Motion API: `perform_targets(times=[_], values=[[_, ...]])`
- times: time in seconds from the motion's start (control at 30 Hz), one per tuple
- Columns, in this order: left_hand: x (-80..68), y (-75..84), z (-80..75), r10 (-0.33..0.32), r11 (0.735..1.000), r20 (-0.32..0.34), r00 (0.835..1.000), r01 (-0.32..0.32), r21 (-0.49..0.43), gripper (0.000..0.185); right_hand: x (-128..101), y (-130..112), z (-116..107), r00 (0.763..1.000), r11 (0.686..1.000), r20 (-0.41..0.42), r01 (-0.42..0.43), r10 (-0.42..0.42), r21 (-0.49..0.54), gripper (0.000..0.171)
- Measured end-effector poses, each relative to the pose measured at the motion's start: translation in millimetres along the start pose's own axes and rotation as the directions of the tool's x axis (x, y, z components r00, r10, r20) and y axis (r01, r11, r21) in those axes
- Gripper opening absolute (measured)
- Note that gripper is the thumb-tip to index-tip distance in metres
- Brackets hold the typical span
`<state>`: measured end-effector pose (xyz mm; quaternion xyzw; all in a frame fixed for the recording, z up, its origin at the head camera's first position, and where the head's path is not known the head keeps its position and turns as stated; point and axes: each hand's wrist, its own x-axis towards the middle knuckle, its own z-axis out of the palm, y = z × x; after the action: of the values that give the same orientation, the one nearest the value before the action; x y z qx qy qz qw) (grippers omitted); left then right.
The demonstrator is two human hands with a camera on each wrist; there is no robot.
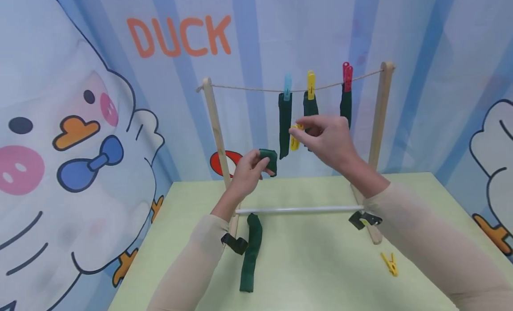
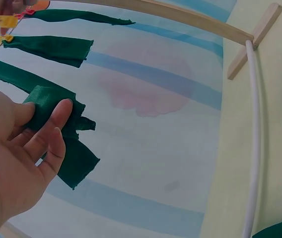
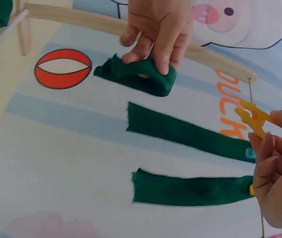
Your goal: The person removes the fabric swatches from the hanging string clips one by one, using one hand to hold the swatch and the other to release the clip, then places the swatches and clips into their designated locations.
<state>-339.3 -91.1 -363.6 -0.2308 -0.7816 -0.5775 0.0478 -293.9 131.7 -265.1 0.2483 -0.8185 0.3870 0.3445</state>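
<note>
My left hand point(image 1: 262, 165) grips a folded dark green cloth strip point(image 1: 269, 159) in front of a small wooden drying rack point(image 1: 216, 128). The left wrist view shows thumb and fingers of that hand point(image 2: 44, 106) pinching the cloth point(image 2: 76, 158). My right hand point(image 1: 304, 129) holds a yellow clothespin point(image 1: 295, 139) up beside the hanging strips; it shows between the fingertips in the right wrist view point(image 3: 252, 118). Three green strips point(image 1: 285, 124) hang from the string line point(image 1: 248, 88) on a blue peg point(image 1: 287, 87), a yellow peg point(image 1: 311, 84) and a red peg point(image 1: 347, 76).
Another green strip point(image 1: 250, 253) lies on the pale green table point(image 1: 312, 275) near my left forearm. A spare yellow clothespin point(image 1: 389, 263) lies at the right. A white rod point(image 1: 298, 209) joins the rack's feet. A printed backdrop stands close behind the rack.
</note>
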Motion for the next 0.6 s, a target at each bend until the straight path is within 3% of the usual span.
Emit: perform_targets(times=[0.6], values=[[-25.3, -18.0, 0.6, -0.041, 0.999, 0.002, 0.999, 0.041, -0.035, 0.015, -56, 33, -28, 0.976, 0.979, 0.087, -0.195, 0.199, -0.054, 0.026]])
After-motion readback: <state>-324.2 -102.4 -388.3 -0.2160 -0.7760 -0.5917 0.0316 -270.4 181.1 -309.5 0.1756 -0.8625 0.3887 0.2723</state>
